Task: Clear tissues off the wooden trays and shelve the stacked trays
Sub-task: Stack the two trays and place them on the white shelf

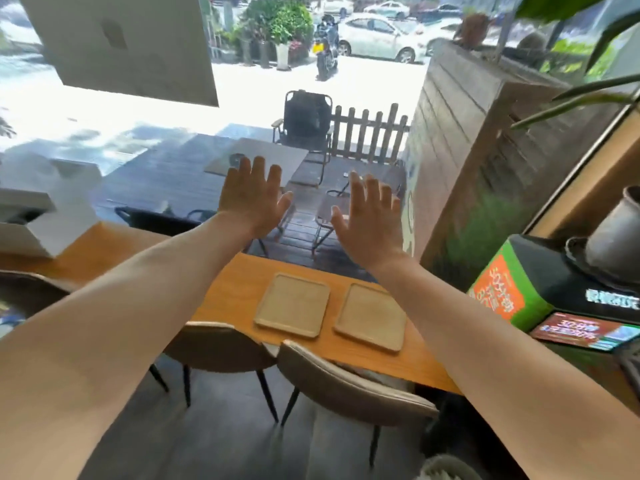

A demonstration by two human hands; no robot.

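Presently, left hand (251,197): fully open, fingers spread, palm facing forward, holding nothing and touching nothing. Right hand (369,216): likewise open flat, fingers splayed, empty. Both arms: bare, stretched out straight ahead and raised, the hands side by side and a little apart, seen against the window well above the table (225,292).

Trays, two: left tray (292,305) and right tray (371,317), pale wood, rounded corners, lying flat side by side on the orange-brown table, just beside each other with a narrow gap, not stacked. Their surfaces look bare; no tissue can be made out on either.

Chairs, two: left chair (214,348) and right chair (349,386), padded, dark thin legs, pushed up to the near edge of the table below the trays.

Box (502,289): green and orange, printed, on a dark counter to the right of the table.

Pot (613,233): grey, behind the box at the right edge.
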